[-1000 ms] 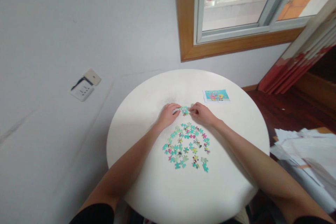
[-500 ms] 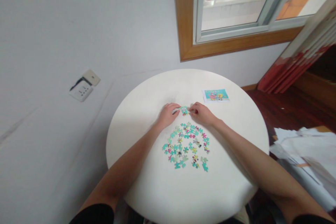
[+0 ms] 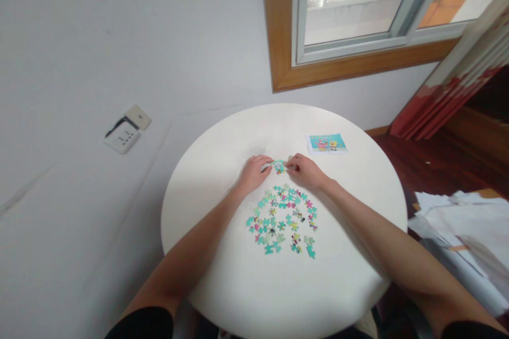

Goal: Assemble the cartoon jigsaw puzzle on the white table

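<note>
A small joined patch of teal jigsaw puzzle pieces (image 3: 279, 166) lies on the white round table (image 3: 207, 169), between my two hands. My left hand (image 3: 256, 173) has its thumb and fingertips closed at the patch's left edge. From the other side, my right hand (image 3: 307, 171) pinches at the right edge, its fingertips partly hiding what they grip. Nearer to me, many loose puzzle pieces (image 3: 281, 225) in teal, pale green, yellow and pink are spread in a rough ring, some overlapping or touching.
A picture card (image 3: 327, 144) with cartoon figures lies at the table's back right. Behind the table stand a wall with a socket (image 3: 122, 136) and a wood-framed window (image 3: 282, 71). Papers (image 3: 465, 228) are piled to the right, below a red and white curtain (image 3: 429, 106).
The view has shifted very slightly. Both hands stay at the joined patch, and the loose pieces lie as before.
</note>
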Demonstrator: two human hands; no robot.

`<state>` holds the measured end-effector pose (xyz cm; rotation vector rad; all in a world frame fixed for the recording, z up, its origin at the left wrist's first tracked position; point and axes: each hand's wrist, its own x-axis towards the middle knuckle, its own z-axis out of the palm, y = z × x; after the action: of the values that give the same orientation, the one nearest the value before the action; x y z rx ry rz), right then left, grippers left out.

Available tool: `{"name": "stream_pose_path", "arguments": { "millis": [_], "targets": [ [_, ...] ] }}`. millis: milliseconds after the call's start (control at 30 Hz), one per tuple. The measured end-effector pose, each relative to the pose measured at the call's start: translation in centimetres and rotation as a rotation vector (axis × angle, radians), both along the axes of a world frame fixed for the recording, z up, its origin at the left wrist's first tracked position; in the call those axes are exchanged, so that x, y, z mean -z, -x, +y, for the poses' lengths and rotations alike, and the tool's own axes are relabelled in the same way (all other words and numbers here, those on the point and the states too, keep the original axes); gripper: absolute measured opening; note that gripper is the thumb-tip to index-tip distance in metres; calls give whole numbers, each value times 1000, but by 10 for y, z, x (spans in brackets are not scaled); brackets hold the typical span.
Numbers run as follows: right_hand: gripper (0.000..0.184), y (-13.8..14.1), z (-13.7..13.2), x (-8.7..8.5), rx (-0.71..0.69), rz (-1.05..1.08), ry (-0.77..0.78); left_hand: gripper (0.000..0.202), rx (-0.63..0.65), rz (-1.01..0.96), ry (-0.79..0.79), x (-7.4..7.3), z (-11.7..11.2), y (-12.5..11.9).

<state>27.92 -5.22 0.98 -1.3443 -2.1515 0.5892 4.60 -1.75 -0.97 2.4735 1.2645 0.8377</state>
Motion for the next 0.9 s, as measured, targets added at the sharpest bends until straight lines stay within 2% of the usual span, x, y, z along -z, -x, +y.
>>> {"name": "stream_pose_path", "arguments": {
  "millis": [900],
  "targets": [
    [19, 0, 2, 2, 13, -9, 6, 20, 2, -6, -4, 0, 0, 0]
  ]
}}
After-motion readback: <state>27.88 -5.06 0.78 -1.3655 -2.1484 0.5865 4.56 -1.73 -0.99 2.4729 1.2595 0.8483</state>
